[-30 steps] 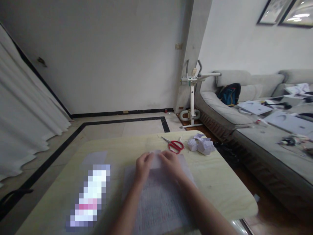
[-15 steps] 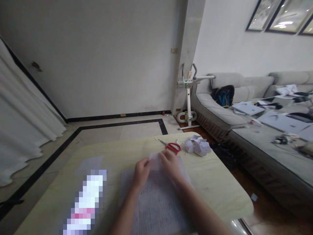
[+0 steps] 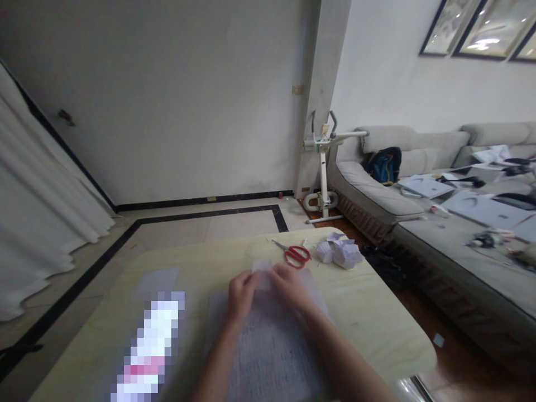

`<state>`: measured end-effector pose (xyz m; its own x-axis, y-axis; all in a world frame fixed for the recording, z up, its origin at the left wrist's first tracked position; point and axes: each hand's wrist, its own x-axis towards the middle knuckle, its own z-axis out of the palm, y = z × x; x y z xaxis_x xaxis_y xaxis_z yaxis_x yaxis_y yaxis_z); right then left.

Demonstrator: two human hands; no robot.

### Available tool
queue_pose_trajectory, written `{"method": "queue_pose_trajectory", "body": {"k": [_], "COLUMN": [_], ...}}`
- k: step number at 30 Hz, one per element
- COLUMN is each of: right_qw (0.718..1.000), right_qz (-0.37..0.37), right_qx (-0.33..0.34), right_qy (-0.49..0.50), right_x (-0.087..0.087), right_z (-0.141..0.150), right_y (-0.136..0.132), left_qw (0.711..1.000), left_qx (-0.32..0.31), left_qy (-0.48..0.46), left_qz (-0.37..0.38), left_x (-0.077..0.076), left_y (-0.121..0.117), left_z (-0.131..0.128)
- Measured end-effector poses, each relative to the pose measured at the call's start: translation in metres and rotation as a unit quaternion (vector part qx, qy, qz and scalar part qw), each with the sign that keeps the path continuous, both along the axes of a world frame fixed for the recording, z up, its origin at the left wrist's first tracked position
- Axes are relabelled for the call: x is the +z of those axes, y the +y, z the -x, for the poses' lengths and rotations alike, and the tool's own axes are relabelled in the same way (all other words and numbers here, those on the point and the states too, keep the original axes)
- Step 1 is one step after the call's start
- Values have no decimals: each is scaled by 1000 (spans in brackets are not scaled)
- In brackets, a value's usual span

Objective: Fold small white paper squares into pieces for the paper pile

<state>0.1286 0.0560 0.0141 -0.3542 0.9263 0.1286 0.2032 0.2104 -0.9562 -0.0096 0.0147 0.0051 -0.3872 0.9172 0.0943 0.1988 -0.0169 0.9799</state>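
Between my two hands is a small piece of white paper (image 3: 263, 273), pinched at its left edge by my left hand (image 3: 242, 291) and at its right edge by my right hand (image 3: 288, 283). Both hands are closed, with the fingertips close together. Beneath them lies a large sheet of paper (image 3: 272, 352) covered in writing too blurred to read. Just beyond my right hand rest red-handled scissors (image 3: 297, 256), blades pointing away to the left. Crumpled white paper (image 3: 340, 251) sits to the right of the scissors.
A pale wooden table (image 3: 377, 329) carries everything. On its left are a flat white paper (image 3: 157, 281) and a pixelated bright object (image 3: 151, 346). Beyond stand an exercise machine (image 3: 322, 167) and a grey sofa (image 3: 444, 240) strewn with things. A curtain (image 3: 42, 223) hangs at the left.
Both hands, still holding the small paper, have shifted slightly to the left. The scissors and crumpled paper stay where they were on the table.
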Motion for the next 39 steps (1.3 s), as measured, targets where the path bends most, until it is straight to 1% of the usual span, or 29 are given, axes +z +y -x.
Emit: {"method": "queue_pose_trajectory", "body": {"k": [4,8,11,14,19,25,28,31,35,39], "right_qw": [1000,999,998,997,997,996,994,994,996,996], "right_qz": [-20,-32,-49,-51,-39,-53,-67,-66,-64,-65], "right_qx": [-11,-27,-42,-52,-25,1,8,4,4,1], "right_qy": [-16,-18,-28,-40,-55,-74,-81,-82,-68,-53], "right_x": [-1,-4,-6,-6,-1,3,2,1,0,-3], "right_z": [0,-1,-1,-1,0,-1,-1,-1,-1,-1], "right_y": [1,3,5,5,1,-1,-1,-1,0,1], "left_qw": [1000,999,998,998,999,998,996,992,989,988], "left_qx": [1,-15,-32,-31,1,25,18,7,-2,-17], "left_qy": [5,-28,-49,-50,-37,-53,-83,-126,-143,-150], "left_qz": [-5,-4,0,6,-6,-11,0,14,23,28], "left_x": [1,1,-1,-6,-11,-9,-9,-10,-10,-4], "left_y": [-1,0,0,2,4,5,5,4,3,1], "left_z": [-1,-2,-3,-1,3,5,4,4,4,4]}}
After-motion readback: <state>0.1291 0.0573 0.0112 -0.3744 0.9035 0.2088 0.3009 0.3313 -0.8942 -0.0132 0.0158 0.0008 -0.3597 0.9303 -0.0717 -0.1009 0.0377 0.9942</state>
